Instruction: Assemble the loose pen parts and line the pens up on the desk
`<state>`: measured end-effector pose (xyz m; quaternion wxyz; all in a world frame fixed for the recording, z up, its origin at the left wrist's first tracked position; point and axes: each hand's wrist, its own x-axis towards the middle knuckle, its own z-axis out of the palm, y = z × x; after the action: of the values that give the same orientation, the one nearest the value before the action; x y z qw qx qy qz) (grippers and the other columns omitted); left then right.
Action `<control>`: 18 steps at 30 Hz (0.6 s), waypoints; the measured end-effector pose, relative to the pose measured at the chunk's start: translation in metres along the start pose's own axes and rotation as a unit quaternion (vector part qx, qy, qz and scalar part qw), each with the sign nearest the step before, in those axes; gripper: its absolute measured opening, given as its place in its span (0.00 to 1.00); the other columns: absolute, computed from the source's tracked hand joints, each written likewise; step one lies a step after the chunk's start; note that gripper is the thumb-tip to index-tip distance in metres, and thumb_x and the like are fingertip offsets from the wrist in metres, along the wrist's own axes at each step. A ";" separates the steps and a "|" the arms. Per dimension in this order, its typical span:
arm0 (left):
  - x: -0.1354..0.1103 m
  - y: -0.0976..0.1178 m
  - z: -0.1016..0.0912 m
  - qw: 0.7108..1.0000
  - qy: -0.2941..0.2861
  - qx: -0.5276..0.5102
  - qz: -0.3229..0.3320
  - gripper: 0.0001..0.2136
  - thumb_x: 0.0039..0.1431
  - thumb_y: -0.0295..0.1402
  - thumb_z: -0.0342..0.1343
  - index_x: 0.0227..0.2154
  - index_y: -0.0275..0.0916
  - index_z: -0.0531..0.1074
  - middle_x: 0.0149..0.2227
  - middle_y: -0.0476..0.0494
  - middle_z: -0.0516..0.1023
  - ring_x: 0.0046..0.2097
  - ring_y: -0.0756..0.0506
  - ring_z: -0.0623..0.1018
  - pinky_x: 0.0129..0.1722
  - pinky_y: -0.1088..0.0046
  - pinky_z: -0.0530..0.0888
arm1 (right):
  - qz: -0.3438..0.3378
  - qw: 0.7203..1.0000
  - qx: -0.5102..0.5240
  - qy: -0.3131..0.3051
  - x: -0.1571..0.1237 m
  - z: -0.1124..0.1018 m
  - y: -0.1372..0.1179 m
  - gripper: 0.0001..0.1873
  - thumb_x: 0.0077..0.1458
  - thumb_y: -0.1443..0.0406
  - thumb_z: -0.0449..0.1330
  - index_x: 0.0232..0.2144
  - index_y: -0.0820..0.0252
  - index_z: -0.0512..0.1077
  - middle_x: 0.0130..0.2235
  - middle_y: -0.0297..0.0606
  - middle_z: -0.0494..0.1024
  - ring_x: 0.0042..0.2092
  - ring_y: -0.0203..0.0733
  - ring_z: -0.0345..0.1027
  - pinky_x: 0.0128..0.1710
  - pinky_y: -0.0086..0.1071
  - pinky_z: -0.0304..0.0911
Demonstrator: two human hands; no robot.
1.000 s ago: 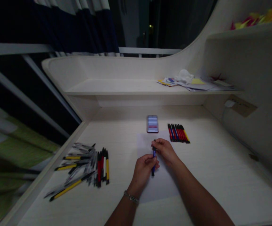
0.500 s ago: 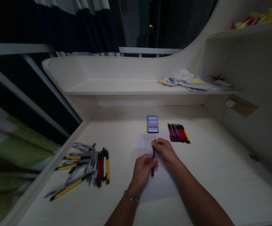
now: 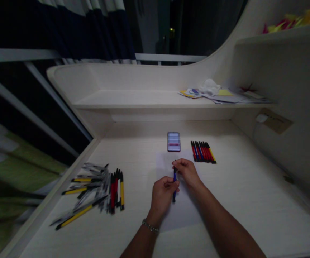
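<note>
Both my hands hold one blue pen (image 3: 174, 178) over a white sheet of paper (image 3: 180, 211) on the desk. My left hand (image 3: 162, 194) is closed round the pen's lower part. My right hand (image 3: 187, 172) pinches its upper end with closed fingers. A neat row of red, blue and yellow pens (image 3: 203, 152) lies just right of my right hand. A loose heap of several pens (image 3: 98, 188), black, yellow and red, lies to the left of my left hand.
A small phone-like device (image 3: 173, 141) lies beyond the paper. The shelf (image 3: 133, 100) above the desk carries papers and a crumpled white cloth (image 3: 210, 87) at its right. A side wall with a label (image 3: 274, 121) stands at the right. Bed rails are at the left.
Both hands and the pen stayed almost still; the pen's top end has sunk slightly into my right fingers.
</note>
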<state>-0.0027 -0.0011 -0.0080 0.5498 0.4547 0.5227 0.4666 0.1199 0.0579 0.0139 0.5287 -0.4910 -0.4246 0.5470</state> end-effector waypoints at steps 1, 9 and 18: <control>0.000 0.001 0.000 1.000 -0.002 0.002 -0.001 0.11 0.49 0.39 0.65 0.28 0.35 0.76 0.24 0.44 0.80 0.28 0.46 0.79 0.29 0.73 0.72 | -0.002 1.000 -0.006 0.003 0.000 0.001 0.000 0.18 0.41 0.52 0.69 0.25 0.62 0.76 0.25 0.38 0.77 0.28 0.38 0.66 0.28 0.31 0.57; 0.005 0.008 -0.005 0.995 0.001 -0.096 0.028 0.14 0.51 0.40 0.65 0.35 0.34 0.75 0.32 0.40 0.83 0.36 0.45 0.81 0.37 0.72 0.74 | -0.030 0.993 -0.093 -0.071 -0.004 -0.010 -0.008 0.23 0.50 0.45 0.61 0.33 0.59 0.74 0.34 0.38 0.78 0.35 0.41 0.69 0.31 0.31 0.62; 0.006 0.016 -0.004 0.966 0.075 -0.248 0.023 0.17 0.51 0.41 0.66 0.39 0.35 0.75 0.45 0.36 0.81 0.47 0.41 0.80 0.47 0.64 0.75 | 0.046 0.991 -0.002 -0.125 -0.025 -0.009 0.001 0.22 0.35 0.55 0.74 0.29 0.60 0.72 0.20 0.28 0.70 0.22 0.32 0.60 0.23 0.27 0.53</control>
<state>-0.0071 0.0069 0.0066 0.5940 0.2799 0.4191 0.6270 0.1274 0.0322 0.0142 0.4448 -0.4391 -0.4649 0.6270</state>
